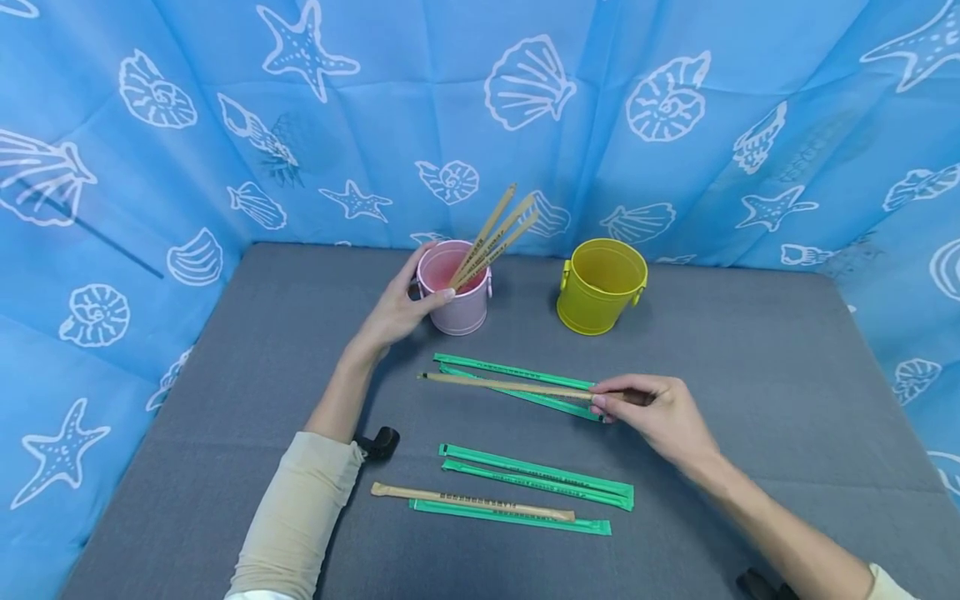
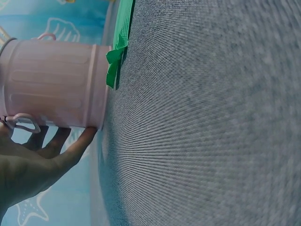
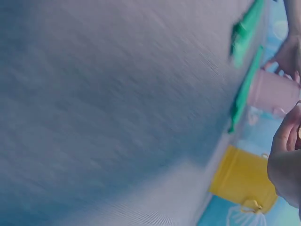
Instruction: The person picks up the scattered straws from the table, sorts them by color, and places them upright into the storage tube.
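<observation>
Three tan-wrapped chopsticks (image 1: 491,235) already standing in pink bucket (image 1: 454,298), steadied by left hand (image 1: 395,312). Another tan chopstick (image 1: 506,385) pinched in right hand (image 1: 660,417) above grey surface (image 1: 750,375); one tan and several green ones (image 1: 536,477) left lying. Yellow bucket (image 1: 600,285) apparently empty.

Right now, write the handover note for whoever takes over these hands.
Left hand grips the pink bucket, steadying it; three tan-wrapped chopsticks already stand in it.
Right hand pinches the end of another tan-wrapped pair, which lies over two green-wrapped pairs.
Yellow bucket looks empty.
On the grey mat: one more tan pair and three green pairs near the front.
Probably left: sorting those.
</observation>
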